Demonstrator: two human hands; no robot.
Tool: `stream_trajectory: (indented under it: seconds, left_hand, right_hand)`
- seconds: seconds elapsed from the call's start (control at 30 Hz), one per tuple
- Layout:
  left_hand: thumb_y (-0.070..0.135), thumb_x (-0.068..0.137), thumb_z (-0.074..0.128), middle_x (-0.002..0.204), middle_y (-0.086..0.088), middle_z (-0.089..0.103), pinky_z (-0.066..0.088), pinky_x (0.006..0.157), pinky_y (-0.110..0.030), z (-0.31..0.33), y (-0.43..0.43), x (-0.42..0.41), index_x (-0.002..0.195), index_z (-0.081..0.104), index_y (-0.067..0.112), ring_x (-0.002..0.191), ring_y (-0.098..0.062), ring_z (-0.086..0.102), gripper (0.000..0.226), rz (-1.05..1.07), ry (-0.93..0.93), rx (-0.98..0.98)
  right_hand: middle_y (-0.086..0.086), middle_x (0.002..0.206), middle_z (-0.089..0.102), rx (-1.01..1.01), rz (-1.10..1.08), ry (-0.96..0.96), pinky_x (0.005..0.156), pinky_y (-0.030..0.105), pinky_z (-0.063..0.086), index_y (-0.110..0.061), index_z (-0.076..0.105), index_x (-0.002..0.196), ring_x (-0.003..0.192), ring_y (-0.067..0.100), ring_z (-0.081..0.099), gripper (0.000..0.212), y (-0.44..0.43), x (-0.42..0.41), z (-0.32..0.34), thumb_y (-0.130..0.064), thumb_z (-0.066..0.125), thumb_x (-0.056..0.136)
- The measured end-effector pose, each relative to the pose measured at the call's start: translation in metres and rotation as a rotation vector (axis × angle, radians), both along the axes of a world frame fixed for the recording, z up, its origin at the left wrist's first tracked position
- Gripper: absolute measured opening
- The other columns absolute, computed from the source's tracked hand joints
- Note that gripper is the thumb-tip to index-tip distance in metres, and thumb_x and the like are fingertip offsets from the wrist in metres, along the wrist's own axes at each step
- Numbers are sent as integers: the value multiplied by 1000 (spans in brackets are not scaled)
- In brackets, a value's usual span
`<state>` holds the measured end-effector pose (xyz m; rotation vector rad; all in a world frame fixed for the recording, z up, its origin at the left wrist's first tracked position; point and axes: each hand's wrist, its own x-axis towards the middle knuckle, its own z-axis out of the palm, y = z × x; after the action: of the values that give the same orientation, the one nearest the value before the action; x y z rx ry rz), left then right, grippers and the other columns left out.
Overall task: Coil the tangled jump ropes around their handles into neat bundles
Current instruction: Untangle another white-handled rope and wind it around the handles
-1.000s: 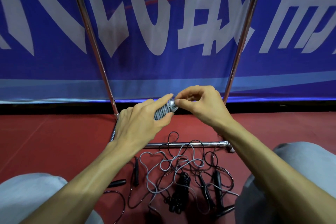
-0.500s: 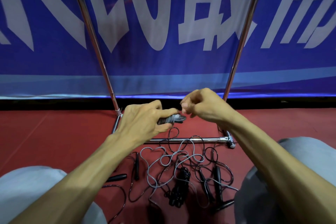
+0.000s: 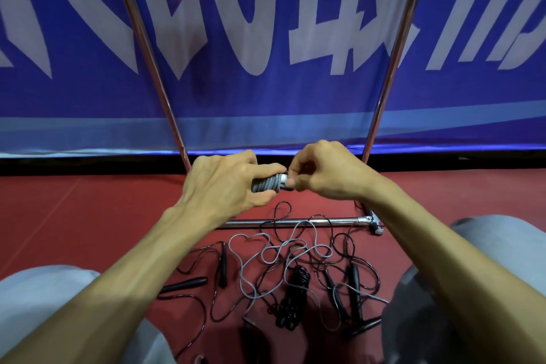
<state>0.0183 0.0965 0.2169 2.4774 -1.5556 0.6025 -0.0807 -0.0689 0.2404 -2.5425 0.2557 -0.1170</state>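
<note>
My left hand [image 3: 227, 183] grips a grey jump rope bundle [image 3: 267, 183], its cord coiled tightly around the handles. My right hand [image 3: 322, 171] pinches the white end of that bundle between thumb and fingers. Both hands hover above the red floor. Below them lies a tangle of loose ropes: a grey cord [image 3: 274, 257] looping through thin black cords [image 3: 339, 248], with several black handles [image 3: 354, 284] among them. A black rope bundle [image 3: 292, 295], wound up, lies in the middle of the tangle.
A chrome rack frame stands ahead, its base bar [image 3: 295, 221] lying across the floor just beyond the tangle and two uprights [image 3: 147, 47] rising against a blue banner [image 3: 266, 38]. My knees in grey trousers [image 3: 44, 304] flank the ropes.
The bundle dipped lower half a second ago and is now raised again. My right hand's fingers have closed back onto its white end.
</note>
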Motion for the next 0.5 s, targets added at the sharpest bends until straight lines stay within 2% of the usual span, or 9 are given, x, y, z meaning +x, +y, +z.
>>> stream_trajectory:
  seconds: [0.07,0.17,0.2,0.27,0.37,0.43,0.5]
  left_hand:
    - [59,72,44,67,9,59,15,47,-14,-1,-2,0,103,69,50,43,-18,57,41,-31,6,-1]
    - [55,72,45,67,9,59,16,46,-13,-8,-3,1,105,71,47,41,-18,54,42,-66,2,-56]
    - [55,73,46,69,10,60,14,46,-12,-10,-3,1,107,70,46,42,-17,53,42,-62,4,-86]
    - [54,75,49,73,12,61,13,46,-12,-12,-2,2,111,69,44,46,-15,55,42,-53,12,-168]
    - [55,76,52,78,12,60,27,44,-19,-14,-2,4,115,68,44,52,-14,57,43,-48,64,-278]
    - [59,76,52,81,13,59,36,51,-23,-9,-4,1,117,63,50,61,-10,57,43,-14,213,-359]
    - [64,74,51,80,12,56,41,58,-27,-5,-9,-2,120,52,58,68,-6,53,47,31,419,-419]
  right_hand:
    - [2,72,70,16,-27,42,69,30,50,-22,66,65,71,17,63,16,1,2,-3,-21,70,81]
    - [19,80,66,306,-146,15,64,39,48,-16,66,54,65,24,53,26,-1,2,-6,-12,66,80]
    - [22,78,62,410,-175,2,61,37,43,-16,65,50,66,23,48,31,-3,1,-7,-7,62,80]
    - [15,68,52,586,-196,-13,57,29,33,-16,62,47,66,20,41,41,-4,1,-7,-1,54,84]
    - [6,66,47,1008,-226,-75,53,21,31,-9,58,66,57,12,40,35,-4,3,-2,-6,43,98]
    - [3,64,46,1298,-227,-162,49,17,37,-6,54,74,50,8,42,31,-7,4,5,-10,38,101]
    - [0,62,46,1461,-211,-280,46,16,40,-4,54,79,46,6,43,29,-10,7,9,-14,38,101]
